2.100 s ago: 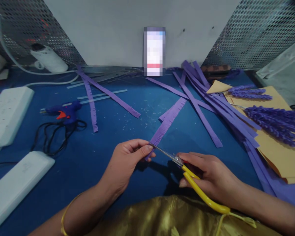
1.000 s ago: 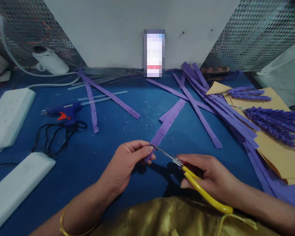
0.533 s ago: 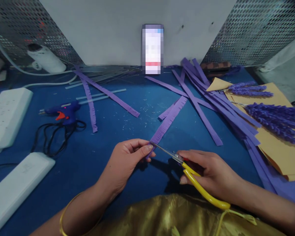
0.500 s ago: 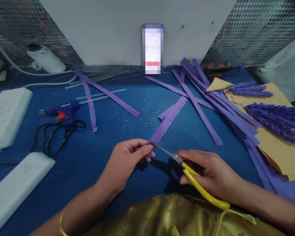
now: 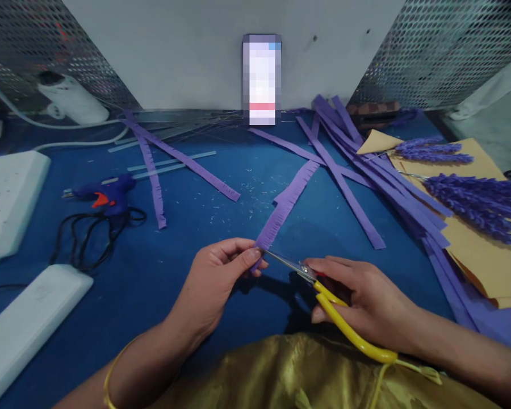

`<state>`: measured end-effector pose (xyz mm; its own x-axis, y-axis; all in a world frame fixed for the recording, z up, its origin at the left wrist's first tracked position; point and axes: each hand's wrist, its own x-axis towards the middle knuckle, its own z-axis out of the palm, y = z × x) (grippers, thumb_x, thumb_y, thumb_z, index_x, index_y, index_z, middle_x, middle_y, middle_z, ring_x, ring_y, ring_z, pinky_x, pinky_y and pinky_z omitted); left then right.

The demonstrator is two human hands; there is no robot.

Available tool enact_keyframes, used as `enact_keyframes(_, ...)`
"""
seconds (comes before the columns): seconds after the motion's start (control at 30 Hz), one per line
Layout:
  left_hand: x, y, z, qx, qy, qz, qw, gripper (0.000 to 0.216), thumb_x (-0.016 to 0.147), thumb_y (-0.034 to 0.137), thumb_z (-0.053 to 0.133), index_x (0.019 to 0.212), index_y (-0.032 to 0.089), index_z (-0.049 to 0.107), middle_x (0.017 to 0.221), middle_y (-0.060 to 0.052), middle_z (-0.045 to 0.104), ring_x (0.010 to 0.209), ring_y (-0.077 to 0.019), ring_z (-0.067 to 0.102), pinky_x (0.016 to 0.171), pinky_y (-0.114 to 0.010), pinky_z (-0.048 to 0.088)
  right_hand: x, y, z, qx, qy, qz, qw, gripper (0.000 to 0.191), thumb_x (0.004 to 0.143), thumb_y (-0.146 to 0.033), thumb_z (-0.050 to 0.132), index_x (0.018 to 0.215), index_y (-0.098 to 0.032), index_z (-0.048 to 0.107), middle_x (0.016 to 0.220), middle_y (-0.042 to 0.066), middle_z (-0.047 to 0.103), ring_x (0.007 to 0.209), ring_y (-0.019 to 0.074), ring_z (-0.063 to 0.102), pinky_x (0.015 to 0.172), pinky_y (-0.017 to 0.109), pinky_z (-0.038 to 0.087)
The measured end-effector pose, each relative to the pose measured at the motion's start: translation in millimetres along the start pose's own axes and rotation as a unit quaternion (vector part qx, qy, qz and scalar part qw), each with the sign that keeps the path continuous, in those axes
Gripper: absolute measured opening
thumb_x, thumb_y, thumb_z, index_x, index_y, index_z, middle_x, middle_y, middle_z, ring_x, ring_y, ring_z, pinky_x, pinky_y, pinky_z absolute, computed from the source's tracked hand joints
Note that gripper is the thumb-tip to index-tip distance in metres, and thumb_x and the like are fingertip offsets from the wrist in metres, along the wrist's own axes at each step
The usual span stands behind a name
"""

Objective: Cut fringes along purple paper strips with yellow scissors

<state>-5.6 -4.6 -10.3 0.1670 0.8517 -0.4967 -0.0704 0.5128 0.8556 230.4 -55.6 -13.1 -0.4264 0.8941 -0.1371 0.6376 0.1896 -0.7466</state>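
Observation:
Between the thumb and fingers of my left hand [image 5: 225,272] is the near end of a purple crepe paper strip [image 5: 285,204], its edge cut into a fine fringe. The strip stretches away over the blue table, its far part lying on another short piece. My right hand [image 5: 357,289] grips scissors [image 5: 344,324] with yellow handles. Their blade tips meet the strip right beside my left thumb; whether the blades are parted there I cannot tell. Tiny paper snippets [image 5: 247,193] are scattered beyond my hands.
More purple strips [image 5: 349,187] lie at the right, near purple flower stems [image 5: 472,204] on brown paper [image 5: 477,272]. To the left are a blue glue gun [image 5: 106,193] with coiled cable and white power strips [image 5: 38,329]. A phone [image 5: 262,79] leans against the back panel.
The strip's far end has shifted slightly left and nearer the piece beneath it. Both hands keep nearly the same place, with the scissors still at the strip. The view has tilted a little.

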Motion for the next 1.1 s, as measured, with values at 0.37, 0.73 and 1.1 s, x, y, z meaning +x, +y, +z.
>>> enact_keyframes(0.37,-0.8,0.5,0.7,0.001,0.001,-0.003,1.000,0.009,0.076,0.028,0.079,0.075,0.019,0.078,0.066,0.000,0.074,0.060,-0.0090,0.059,0.062,-0.019,0.046,-1.2,1.2,-1.5,0.007,-0.002,-0.021,1.000,0.053,0.093,-0.065,0.054,0.110,-0.017,0.067,0.076,0.003,0.064,0.064,0.0166,0.056,0.058,0.027,0.040)
enact_keyframes(0.73,0.2,-0.2,-0.6,0.015,0.003,-0.004,1.000,0.010,0.075,0.028,0.080,0.075,0.019,0.078,0.066,-0.001,0.074,0.059,-0.0096,0.060,0.061,-0.020,0.046,-0.4,-0.5,-0.2,-0.006,-0.001,-0.011,1.000,0.052,0.093,-0.064,0.054,0.111,-0.018,0.068,0.075,0.004,0.064,0.064,0.0169,0.057,0.058,0.026,0.041)
enact_keyframes(1.1,0.5,-0.2,1.1,0.014,-0.004,0.000,1.000,0.008,0.076,0.027,0.079,0.074,0.019,0.078,0.067,0.000,0.074,0.060,-0.0096,0.059,0.062,-0.021,0.046,-0.2,0.9,-2.2,-0.002,0.003,-0.032,0.999,0.053,0.093,-0.065,0.055,0.109,-0.016,0.068,0.073,0.002,0.062,0.061,0.0155,0.056,0.056,0.026,0.039)
